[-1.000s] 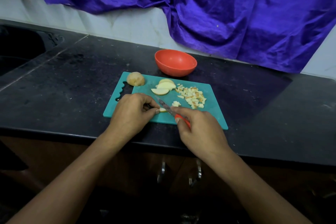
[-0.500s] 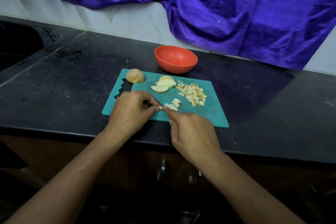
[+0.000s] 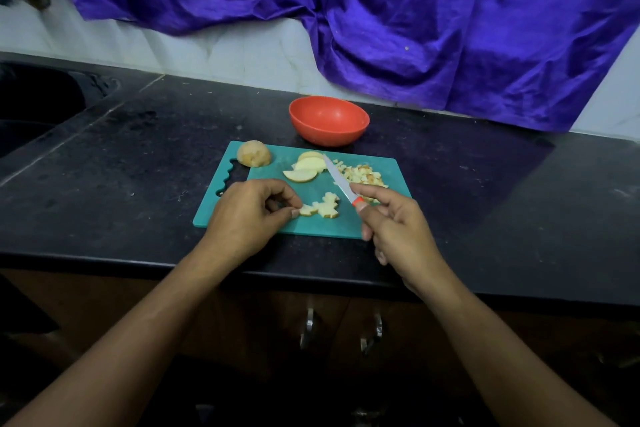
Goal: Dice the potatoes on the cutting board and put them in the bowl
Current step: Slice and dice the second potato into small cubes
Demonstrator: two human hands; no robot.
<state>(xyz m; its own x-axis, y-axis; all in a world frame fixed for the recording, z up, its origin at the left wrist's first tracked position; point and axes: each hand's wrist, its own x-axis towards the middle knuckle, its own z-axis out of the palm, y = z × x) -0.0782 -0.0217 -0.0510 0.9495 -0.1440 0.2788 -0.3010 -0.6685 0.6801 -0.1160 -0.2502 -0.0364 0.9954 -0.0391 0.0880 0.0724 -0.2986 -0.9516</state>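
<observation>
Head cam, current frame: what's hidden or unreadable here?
All in the head view:
Handle of the knife: mostly wrapped by the right hand; only an orange bit shows.
Left end of the potato piece: under the left hand fingers.
Floor of the bowl: hidden by its near wall; contents unknown.
The diced pile: pieces too small to count.
The sink: dark, cut off by the left edge.

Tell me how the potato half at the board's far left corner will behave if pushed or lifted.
The potato half sits dome-up on the cutting board, so it probably slides rather than rolls when pushed. It looks solid and stiff, likely heavy for its size. Set down on its rounded side, it would likely rock.
</observation>
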